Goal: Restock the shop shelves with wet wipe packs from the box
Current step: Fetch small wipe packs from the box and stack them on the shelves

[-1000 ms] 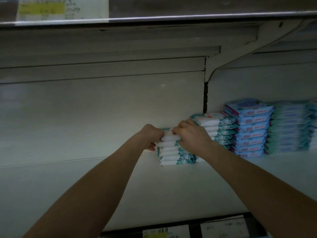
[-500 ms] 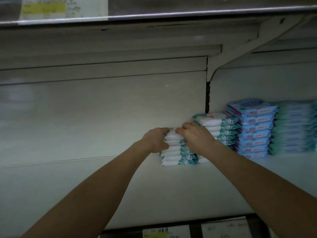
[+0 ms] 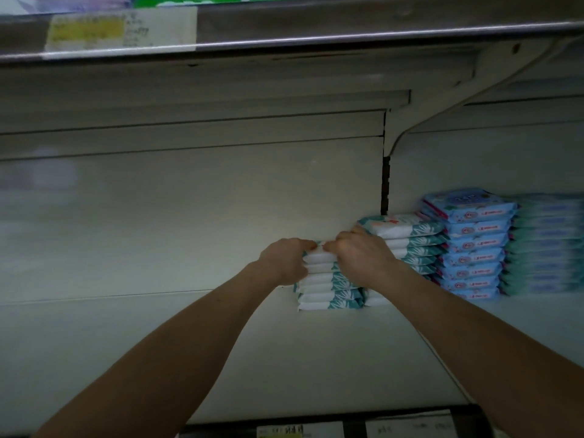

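Observation:
A short stack of white-and-teal wet wipe packs (image 3: 328, 295) stands on the white shelf (image 3: 221, 358), just left of a taller stack of the same packs (image 3: 407, 238). My left hand (image 3: 284, 260) grips the left end of the short stack's upper packs, fingers curled over the top. My right hand (image 3: 363, 257) grips the right end, its fingers curled over the top pack. The fingertips of both hands nearly meet above the stack. The box is out of view.
Blue wipe packs (image 3: 471, 245) are stacked to the right, with pale green packs (image 3: 546, 245) beyond them. An upper shelf edge with a price label (image 3: 120, 30) hangs overhead. A bracket (image 3: 420, 121) splits the back wall. Price tags (image 3: 284, 431) line the front rail.
Both hands have settled lower onto the short stack and drawn closer together over its top packs. The stack now sits squarer against the taller stack.

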